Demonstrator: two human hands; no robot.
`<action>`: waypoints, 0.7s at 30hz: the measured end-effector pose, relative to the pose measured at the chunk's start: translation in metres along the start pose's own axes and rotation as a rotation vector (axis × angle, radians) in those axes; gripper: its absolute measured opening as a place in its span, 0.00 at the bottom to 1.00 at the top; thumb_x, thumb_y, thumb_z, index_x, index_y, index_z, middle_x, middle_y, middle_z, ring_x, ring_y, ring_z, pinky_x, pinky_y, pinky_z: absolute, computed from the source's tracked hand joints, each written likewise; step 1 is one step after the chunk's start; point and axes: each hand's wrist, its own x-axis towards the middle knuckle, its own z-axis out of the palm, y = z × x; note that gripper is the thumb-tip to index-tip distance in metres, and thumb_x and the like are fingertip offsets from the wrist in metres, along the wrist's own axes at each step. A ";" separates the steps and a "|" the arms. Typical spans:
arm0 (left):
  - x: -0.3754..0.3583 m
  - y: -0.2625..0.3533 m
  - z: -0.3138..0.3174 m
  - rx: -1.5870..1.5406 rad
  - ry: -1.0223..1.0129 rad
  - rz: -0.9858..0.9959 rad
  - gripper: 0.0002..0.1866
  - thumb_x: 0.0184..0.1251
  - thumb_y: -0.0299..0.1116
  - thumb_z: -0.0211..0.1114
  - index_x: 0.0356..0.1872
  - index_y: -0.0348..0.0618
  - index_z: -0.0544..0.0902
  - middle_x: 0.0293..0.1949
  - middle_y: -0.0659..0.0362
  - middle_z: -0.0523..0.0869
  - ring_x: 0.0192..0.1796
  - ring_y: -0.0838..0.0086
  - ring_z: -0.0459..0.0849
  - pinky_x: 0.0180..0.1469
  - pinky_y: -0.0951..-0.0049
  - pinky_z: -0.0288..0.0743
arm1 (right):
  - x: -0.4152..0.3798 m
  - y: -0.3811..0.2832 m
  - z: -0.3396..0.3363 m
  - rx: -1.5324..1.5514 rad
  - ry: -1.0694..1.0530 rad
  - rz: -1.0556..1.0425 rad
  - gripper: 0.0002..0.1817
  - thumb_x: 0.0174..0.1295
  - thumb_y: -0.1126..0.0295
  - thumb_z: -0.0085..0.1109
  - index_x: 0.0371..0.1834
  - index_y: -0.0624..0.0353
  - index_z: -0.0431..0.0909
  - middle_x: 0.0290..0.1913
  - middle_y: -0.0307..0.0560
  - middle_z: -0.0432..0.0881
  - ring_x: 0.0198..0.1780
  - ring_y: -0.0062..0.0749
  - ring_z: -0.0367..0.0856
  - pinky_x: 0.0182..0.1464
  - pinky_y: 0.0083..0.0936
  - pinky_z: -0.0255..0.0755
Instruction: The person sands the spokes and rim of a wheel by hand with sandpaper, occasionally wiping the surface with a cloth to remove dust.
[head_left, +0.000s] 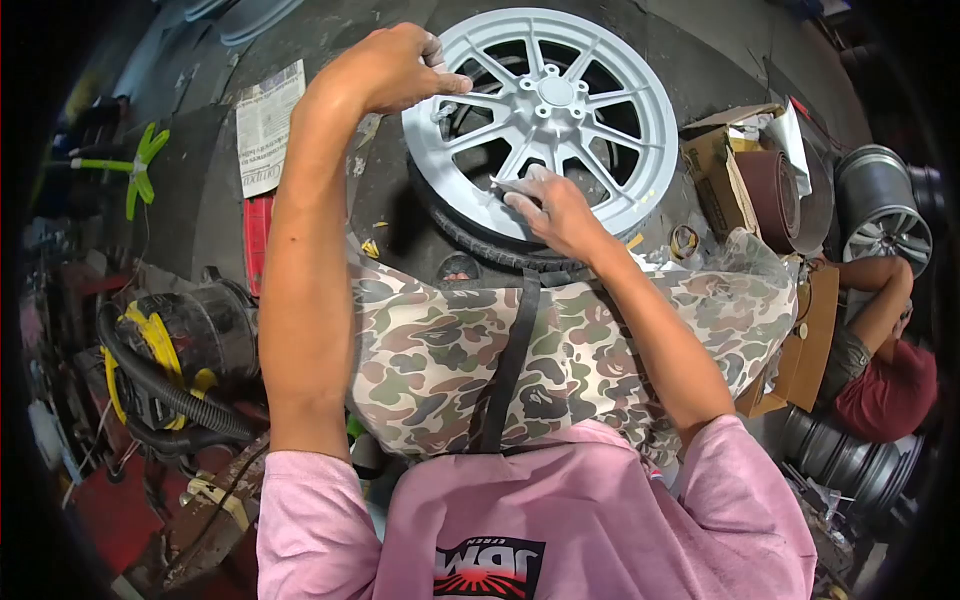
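L hand (405, 70) & R hand (562, 212) at grey wheel (556, 92), can't tell grips; tee (570, 510) reads "JDM"

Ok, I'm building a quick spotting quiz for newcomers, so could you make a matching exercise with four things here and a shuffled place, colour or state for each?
Things
1. Spoked wheel
2. Newspaper
3. Ribbed hose
4. Cardboard box

Descriptions
A. Black, at the picture's lower left
B. Flaps open, right of the wheel
C. Pale grey, above a tyre
D. Printed, left of the wheel

Pairs: 1-C, 2-D, 3-A, 4-B
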 end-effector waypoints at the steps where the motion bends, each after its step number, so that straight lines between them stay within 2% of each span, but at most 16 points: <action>1: -0.001 0.002 0.000 0.005 0.021 -0.003 0.26 0.59 0.53 0.74 0.24 0.38 0.79 0.18 0.62 0.74 0.22 0.76 0.68 0.26 0.70 0.63 | 0.002 0.005 0.007 -0.044 0.025 -0.105 0.16 0.69 0.69 0.53 0.58 0.54 0.81 0.38 0.58 0.81 0.41 0.54 0.81 0.44 0.42 0.74; 2: -0.002 0.003 0.000 0.012 0.036 -0.006 0.26 0.59 0.54 0.74 0.25 0.37 0.80 0.18 0.61 0.74 0.22 0.76 0.69 0.26 0.70 0.63 | 0.005 0.018 0.021 -0.039 0.022 -0.111 0.16 0.69 0.69 0.53 0.58 0.54 0.81 0.38 0.58 0.81 0.41 0.54 0.81 0.44 0.42 0.74; 3: -0.002 0.004 0.000 0.014 0.035 -0.012 0.26 0.59 0.54 0.74 0.25 0.37 0.80 0.18 0.61 0.74 0.22 0.76 0.69 0.26 0.70 0.63 | 0.008 0.037 0.036 -0.161 0.003 -0.196 0.19 0.68 0.70 0.53 0.61 0.50 0.79 0.39 0.58 0.82 0.40 0.53 0.82 0.42 0.42 0.75; 4: -0.002 0.004 0.000 0.009 0.017 -0.017 0.26 0.59 0.54 0.74 0.25 0.37 0.81 0.18 0.61 0.75 0.23 0.75 0.69 0.27 0.70 0.64 | 0.014 0.044 0.039 -0.287 -0.015 -0.282 0.22 0.66 0.72 0.53 0.64 0.47 0.76 0.40 0.57 0.83 0.38 0.51 0.83 0.40 0.42 0.77; 5: -0.003 0.004 -0.001 0.004 0.000 -0.022 0.26 0.59 0.55 0.73 0.26 0.37 0.81 0.18 0.60 0.75 0.23 0.75 0.70 0.27 0.70 0.64 | 0.018 0.053 0.036 -0.287 -0.019 -0.285 0.22 0.66 0.72 0.53 0.64 0.47 0.76 0.40 0.57 0.83 0.38 0.51 0.83 0.40 0.42 0.77; 7: -0.005 0.003 0.000 0.016 0.007 -0.028 0.26 0.59 0.55 0.73 0.26 0.37 0.82 0.18 0.60 0.75 0.23 0.75 0.70 0.27 0.69 0.65 | 0.028 0.053 0.014 -0.591 -0.037 -0.219 0.25 0.65 0.74 0.51 0.66 0.42 0.74 0.40 0.56 0.84 0.34 0.47 0.85 0.36 0.40 0.79; 8: -0.006 0.003 0.000 0.030 0.010 -0.030 0.26 0.59 0.55 0.73 0.26 0.37 0.82 0.18 0.60 0.76 0.24 0.75 0.71 0.28 0.69 0.65 | 0.037 0.059 0.003 -0.674 -0.031 -0.152 0.25 0.65 0.74 0.48 0.65 0.44 0.75 0.40 0.52 0.85 0.30 0.44 0.85 0.33 0.40 0.79; 9: -0.007 0.002 -0.001 0.045 0.014 -0.030 0.26 0.59 0.55 0.73 0.26 0.37 0.82 0.18 0.60 0.76 0.24 0.75 0.71 0.28 0.69 0.66 | 0.046 0.063 -0.006 -0.761 -0.082 -0.110 0.25 0.65 0.75 0.45 0.65 0.48 0.75 0.38 0.53 0.85 0.31 0.46 0.85 0.33 0.41 0.78; 11: -0.007 -0.005 0.002 0.025 0.037 -0.007 0.26 0.59 0.55 0.73 0.25 0.37 0.81 0.18 0.60 0.76 0.24 0.75 0.71 0.28 0.69 0.66 | 0.031 0.068 0.012 -0.695 0.086 -0.176 0.25 0.63 0.74 0.48 0.66 0.50 0.74 0.36 0.54 0.85 0.30 0.48 0.85 0.32 0.42 0.77; 12: -0.007 -0.009 0.002 0.005 0.059 0.012 0.26 0.59 0.55 0.73 0.25 0.37 0.81 0.18 0.60 0.76 0.23 0.75 0.71 0.28 0.69 0.66 | 0.025 0.059 0.019 -0.639 0.057 -0.094 0.27 0.61 0.73 0.52 0.67 0.49 0.73 0.33 0.55 0.84 0.30 0.51 0.84 0.32 0.44 0.77; 13: -0.007 -0.011 0.000 0.003 0.065 0.010 0.26 0.59 0.55 0.73 0.25 0.37 0.81 0.18 0.60 0.76 0.23 0.75 0.71 0.28 0.69 0.66 | 0.025 0.054 0.022 -0.588 -0.055 -0.101 0.22 0.62 0.72 0.52 0.61 0.57 0.76 0.32 0.54 0.84 0.32 0.51 0.84 0.34 0.44 0.77; 15: -0.008 -0.012 0.001 -0.011 0.037 0.020 0.26 0.60 0.54 0.73 0.24 0.37 0.80 0.18 0.60 0.75 0.23 0.75 0.70 0.27 0.69 0.65 | 0.014 0.035 0.009 -0.564 -0.106 -0.098 0.23 0.59 0.71 0.56 0.60 0.57 0.76 0.32 0.55 0.85 0.33 0.52 0.85 0.34 0.42 0.78; 17: -0.010 -0.009 0.000 -0.010 0.007 0.016 0.27 0.60 0.54 0.73 0.23 0.37 0.79 0.18 0.60 0.75 0.22 0.75 0.70 0.26 0.69 0.65 | 0.016 0.042 0.000 -0.586 0.010 -0.053 0.25 0.58 0.72 0.58 0.62 0.56 0.75 0.35 0.55 0.85 0.33 0.50 0.85 0.34 0.41 0.78; 18: -0.011 -0.008 0.001 -0.012 0.014 0.010 0.27 0.60 0.54 0.73 0.23 0.37 0.79 0.17 0.61 0.75 0.22 0.75 0.70 0.26 0.69 0.65 | 0.015 0.044 -0.001 -0.574 0.172 -0.039 0.30 0.57 0.73 0.59 0.67 0.57 0.72 0.39 0.57 0.85 0.33 0.49 0.85 0.35 0.40 0.78; 19: -0.012 -0.009 0.001 -0.013 0.024 -0.002 0.27 0.60 0.54 0.73 0.24 0.37 0.79 0.17 0.61 0.74 0.22 0.75 0.70 0.26 0.69 0.65 | 0.018 0.045 0.000 -0.575 0.172 -0.041 0.30 0.57 0.73 0.59 0.67 0.57 0.72 0.39 0.57 0.85 0.33 0.49 0.85 0.35 0.40 0.78; 21: -0.012 -0.009 0.002 -0.013 0.018 -0.010 0.27 0.61 0.54 0.73 0.24 0.37 0.79 0.17 0.61 0.74 0.22 0.75 0.69 0.26 0.68 0.65 | 0.020 0.047 0.012 -0.585 0.342 0.000 0.34 0.55 0.75 0.60 0.70 0.60 0.68 0.42 0.58 0.85 0.33 0.50 0.86 0.35 0.39 0.78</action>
